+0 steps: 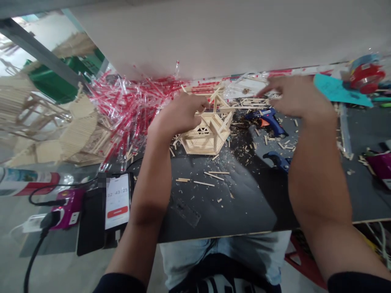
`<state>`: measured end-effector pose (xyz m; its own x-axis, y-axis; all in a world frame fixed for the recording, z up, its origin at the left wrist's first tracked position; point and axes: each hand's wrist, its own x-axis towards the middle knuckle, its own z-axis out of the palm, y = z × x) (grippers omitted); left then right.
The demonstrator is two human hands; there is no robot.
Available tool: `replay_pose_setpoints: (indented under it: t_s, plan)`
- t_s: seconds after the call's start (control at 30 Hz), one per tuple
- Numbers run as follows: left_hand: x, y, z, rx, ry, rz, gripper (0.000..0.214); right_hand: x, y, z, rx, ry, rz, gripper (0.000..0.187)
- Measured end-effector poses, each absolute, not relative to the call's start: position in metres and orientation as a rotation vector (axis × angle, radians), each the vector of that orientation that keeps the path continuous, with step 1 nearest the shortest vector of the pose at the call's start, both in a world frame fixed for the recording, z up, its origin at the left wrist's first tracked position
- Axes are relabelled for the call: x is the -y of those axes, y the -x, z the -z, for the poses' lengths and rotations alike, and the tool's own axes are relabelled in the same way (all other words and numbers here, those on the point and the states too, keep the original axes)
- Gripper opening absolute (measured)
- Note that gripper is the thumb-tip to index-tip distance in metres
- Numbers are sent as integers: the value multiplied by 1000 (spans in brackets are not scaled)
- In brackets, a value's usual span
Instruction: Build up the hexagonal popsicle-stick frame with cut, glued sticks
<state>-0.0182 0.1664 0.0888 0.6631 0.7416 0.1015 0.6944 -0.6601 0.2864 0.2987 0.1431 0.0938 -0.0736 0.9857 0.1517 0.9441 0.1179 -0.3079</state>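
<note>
Can't tell grip of left hand [183,114] at stick frame [202,147]; looks base-done, top-unfinished. See right hand [301,96] spread near glue gun [271,121].

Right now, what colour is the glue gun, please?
The glue gun is mostly blue, clearest in the head view.

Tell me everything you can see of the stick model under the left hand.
The stick model is pale and looks wooden, built from thin strips. Its base seems many-sided, with a low layered rim; slanting sticks rise above it, forming an open frame. It sits upright on the dark table, left of the blue glue gun. The left hand covers its upper left part; whether the fingers grip it is unclear. Finer joints are too blurred to judge.
</note>
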Motion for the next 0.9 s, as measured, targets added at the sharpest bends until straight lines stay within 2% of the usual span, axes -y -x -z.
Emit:
replay_pose_setpoints:
  t_s: [0.1, 0.3, 0.5, 0.6, 0.63, 0.77, 0.83, 0.9]
  plan:
    - [-162, 20, -97, -1189, -2587, -348, 35, -142, -294, -97, 2154, 2138, -361, 30]
    - [-147, 31, -124, -1290, -2511, -515, 18, -125, -296, -116, 1757, 2157, -215, 8]
    - [-138, 38, -131, -1274, -2536, -485, 25, -117, -304, -91, 1772, 2155, -275, 17]
    - [-135, 36, -135, -1270, -2529, -498, 22, -108, -305, -65, 1691, 2200, -218, 12]
    - [-134, 36, -137, -1268, -2525, -495, 20, -104, -305, -55, 1674, 2241, -193, 15]
    - [-131, 35, -144, -1246, -2526, -468, 18, -91, -303, -20, 1681, 2388, -176, 61]
    - [-130, 35, -145, -1247, -2520, -446, 19, -89, -303, -6, 1689, 2395, -155, 69]
    - [-130, 35, -144, -1250, -2512, -416, 20, -92, -304, 4, 1685, 2383, -122, 68]
